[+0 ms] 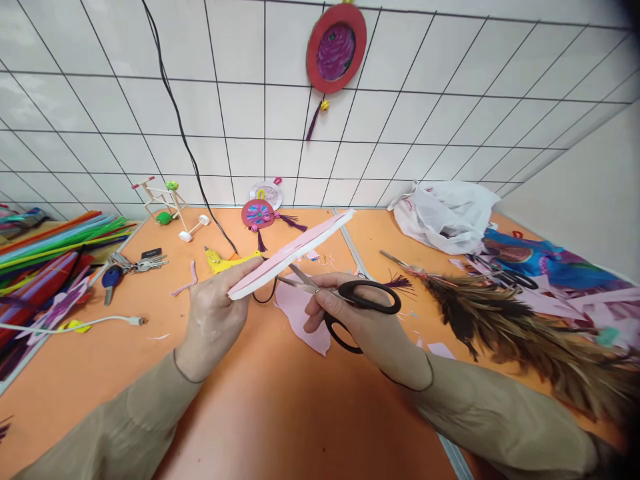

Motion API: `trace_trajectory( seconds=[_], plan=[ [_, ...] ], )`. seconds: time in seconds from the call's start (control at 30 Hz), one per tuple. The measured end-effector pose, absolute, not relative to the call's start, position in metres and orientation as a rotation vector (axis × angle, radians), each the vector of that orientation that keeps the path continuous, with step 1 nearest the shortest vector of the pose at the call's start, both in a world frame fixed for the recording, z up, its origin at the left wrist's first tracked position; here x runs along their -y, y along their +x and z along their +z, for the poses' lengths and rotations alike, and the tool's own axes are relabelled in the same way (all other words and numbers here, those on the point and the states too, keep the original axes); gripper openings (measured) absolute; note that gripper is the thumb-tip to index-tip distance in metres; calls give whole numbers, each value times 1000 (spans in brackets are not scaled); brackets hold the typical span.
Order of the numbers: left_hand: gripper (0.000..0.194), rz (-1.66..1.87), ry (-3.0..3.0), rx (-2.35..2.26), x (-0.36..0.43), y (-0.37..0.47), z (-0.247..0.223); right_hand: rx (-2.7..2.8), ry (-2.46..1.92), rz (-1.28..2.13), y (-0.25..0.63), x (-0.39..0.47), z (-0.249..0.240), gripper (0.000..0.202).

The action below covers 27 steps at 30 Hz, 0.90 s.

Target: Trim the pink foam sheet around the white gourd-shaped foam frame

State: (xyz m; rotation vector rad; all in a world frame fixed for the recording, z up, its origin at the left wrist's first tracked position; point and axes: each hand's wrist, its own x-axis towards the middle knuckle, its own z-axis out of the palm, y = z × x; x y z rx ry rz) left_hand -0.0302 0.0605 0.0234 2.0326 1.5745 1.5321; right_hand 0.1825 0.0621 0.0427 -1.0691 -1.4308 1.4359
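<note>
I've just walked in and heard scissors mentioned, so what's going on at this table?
A person's left hand holds up a flat pink-and-white piece, tilted, above the orange table. The right hand holds black-handled scissors, blades parted, near the piece's lower edge; whether they touch it is hard to tell. A loose pink scrap lies on the table beneath, and brown feathers lie to the right.

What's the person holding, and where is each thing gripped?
The left hand holds a pink-and-white piece by its near end; the right hand holds scissors around the pivot.
</note>
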Motion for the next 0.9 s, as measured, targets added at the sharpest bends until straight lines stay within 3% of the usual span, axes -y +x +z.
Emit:
trace_trajectory(
  seconds=[0.9],
  plan=[
    [19, 1531, 1739, -1447, -59, -33, 23, 1352, -971, 1497, 184, -61, 41, 29]
  ],
)
